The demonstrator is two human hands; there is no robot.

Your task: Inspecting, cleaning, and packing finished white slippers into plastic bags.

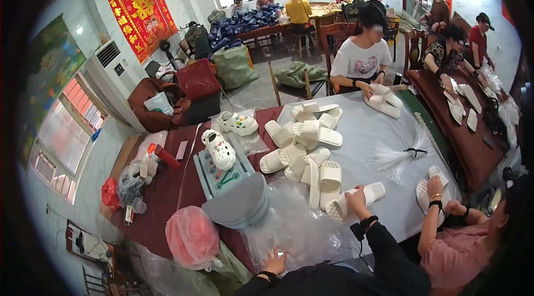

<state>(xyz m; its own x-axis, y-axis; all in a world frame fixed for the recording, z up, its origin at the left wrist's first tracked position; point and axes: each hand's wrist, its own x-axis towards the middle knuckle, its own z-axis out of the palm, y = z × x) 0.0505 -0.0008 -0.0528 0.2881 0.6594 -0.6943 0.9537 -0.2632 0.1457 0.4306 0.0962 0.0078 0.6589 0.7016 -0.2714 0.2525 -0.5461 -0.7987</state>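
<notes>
The right hand (356, 195) reaches out across the counter (384, 134) and closes its grip over the heel end of a white moulded foam slipper (356, 198) that lies flat near the front edge, toe pointing to the right. The fingers wrap the slipper's edge, though how tightly cannot be told from this view. The left hand (274, 262) rests open, palm down with fingers spread, on a crinkled sheet of clear plastic bags (289, 223) close to the person's body; it holds nothing.

The slipper looks light and springy, a thick one-piece sole with a broad strap; it should bend rather than break and keep its shape under a squeeze. Its smooth surface may slide a little on the plastic, so the strap or the sole's thick rim seems the surest place to take hold. The plastic bags are thin, limp and slippery, likely to bunch under a flat palm.

Just beyond the held slipper sits a loose heap of matching white slippers (306, 146). A grey cap-like stack (236, 204) and a pink bagged bundle (192, 236) lie to the left.
</notes>
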